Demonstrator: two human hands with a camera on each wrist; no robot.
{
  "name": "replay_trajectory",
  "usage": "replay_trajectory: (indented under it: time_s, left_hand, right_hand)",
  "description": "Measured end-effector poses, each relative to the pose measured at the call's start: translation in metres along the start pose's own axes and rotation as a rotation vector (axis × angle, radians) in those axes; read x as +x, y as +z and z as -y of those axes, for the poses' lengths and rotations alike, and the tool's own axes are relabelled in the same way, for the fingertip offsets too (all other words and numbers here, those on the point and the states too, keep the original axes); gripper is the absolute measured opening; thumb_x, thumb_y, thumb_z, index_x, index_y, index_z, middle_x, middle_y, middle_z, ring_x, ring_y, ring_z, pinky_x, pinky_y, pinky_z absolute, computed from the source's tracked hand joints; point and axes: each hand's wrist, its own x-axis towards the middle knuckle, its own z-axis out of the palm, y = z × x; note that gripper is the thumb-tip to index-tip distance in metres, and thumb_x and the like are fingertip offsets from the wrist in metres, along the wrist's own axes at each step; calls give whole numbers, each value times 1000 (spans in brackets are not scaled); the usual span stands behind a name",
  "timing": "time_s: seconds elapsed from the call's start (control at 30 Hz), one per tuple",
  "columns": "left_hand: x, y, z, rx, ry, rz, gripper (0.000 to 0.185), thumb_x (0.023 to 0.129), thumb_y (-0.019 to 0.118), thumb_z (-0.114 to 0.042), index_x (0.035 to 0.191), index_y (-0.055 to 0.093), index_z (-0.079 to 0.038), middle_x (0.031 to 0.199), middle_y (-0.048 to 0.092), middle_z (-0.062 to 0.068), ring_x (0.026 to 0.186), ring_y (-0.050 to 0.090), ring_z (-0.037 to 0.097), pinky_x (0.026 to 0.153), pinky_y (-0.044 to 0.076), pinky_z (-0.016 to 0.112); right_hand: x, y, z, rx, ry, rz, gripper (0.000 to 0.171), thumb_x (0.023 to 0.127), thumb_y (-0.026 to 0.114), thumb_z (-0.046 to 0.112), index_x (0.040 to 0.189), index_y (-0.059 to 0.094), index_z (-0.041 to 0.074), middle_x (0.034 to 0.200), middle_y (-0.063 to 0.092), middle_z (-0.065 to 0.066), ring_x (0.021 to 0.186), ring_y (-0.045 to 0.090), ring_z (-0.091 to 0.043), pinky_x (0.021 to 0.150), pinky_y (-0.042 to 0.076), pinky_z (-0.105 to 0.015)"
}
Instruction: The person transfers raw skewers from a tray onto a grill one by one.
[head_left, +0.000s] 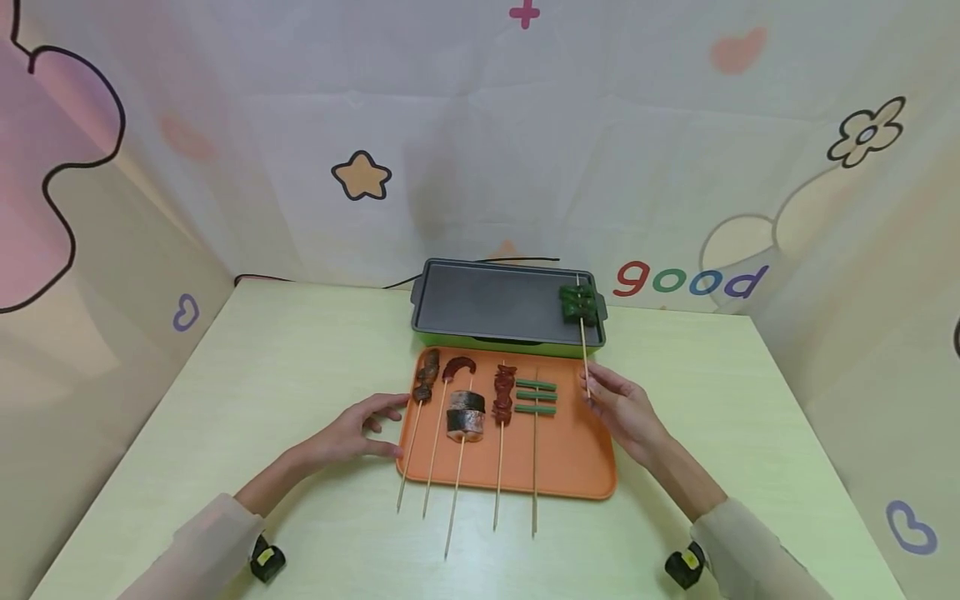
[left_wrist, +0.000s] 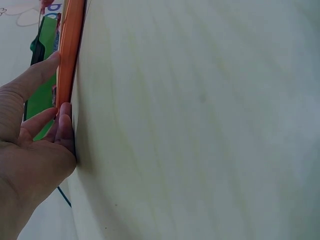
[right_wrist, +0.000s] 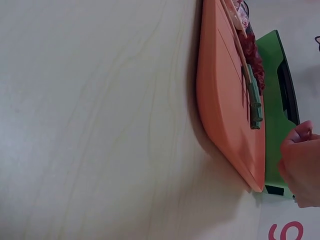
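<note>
My right hand (head_left: pixel 626 412) pinches the lower stick of a skewer of dark green leafy vegetable (head_left: pixel 577 304). The greens overlap the right end of the grill plate (head_left: pixel 495 300) in the head view. At the left edge of the orange tray (head_left: pixel 577 450), my left hand (head_left: pixel 348 433) touches the rim with thumb and fingers spread apart. Across the tray lie a brown meat skewer (head_left: pixel 427 371), a curled reddish skewer (head_left: pixel 459 367), a fish-chunk skewer (head_left: pixel 467 415), a red meat skewer (head_left: pixel 504 396) and a green bean-like skewer (head_left: pixel 536 397). Their sticks stick out over the tray's near edge.
The dark plate sits on a green grill base (head_left: pixel 480 342), right behind the tray. A black cord (head_left: pixel 405 282) runs along the back of the pale table (head_left: pixel 300 350). Printed cloth walls (head_left: pixel 465 150) enclose the back and both sides.
</note>
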Motion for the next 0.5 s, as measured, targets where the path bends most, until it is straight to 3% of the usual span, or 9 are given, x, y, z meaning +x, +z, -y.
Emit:
replay_trajectory:
  time_s: [0.2, 0.5]
  left_hand:
    - [0, 1, 1, 4, 7, 3, 79, 86, 83, -17, 153, 43, -2, 139, 55, 18, 121, 51, 28, 91, 45, 23]
    - [-1, 0, -2, 9, 3, 4, 79, 86, 83, -17, 153, 43, -1, 137, 55, 19, 120, 51, 29, 91, 45, 24]
  right_hand:
    - [1, -1, -3, -1, -22, 1, 57, 108, 48, 11, 158, 26, -7, 103, 70, 14, 102, 64, -3, 94, 53, -17]
    - [-19, -10, -4, -95, 33, 65, 59, 108, 51, 13, 157, 26, -10, 115, 71, 8, 109, 69, -5, 97, 54, -19]
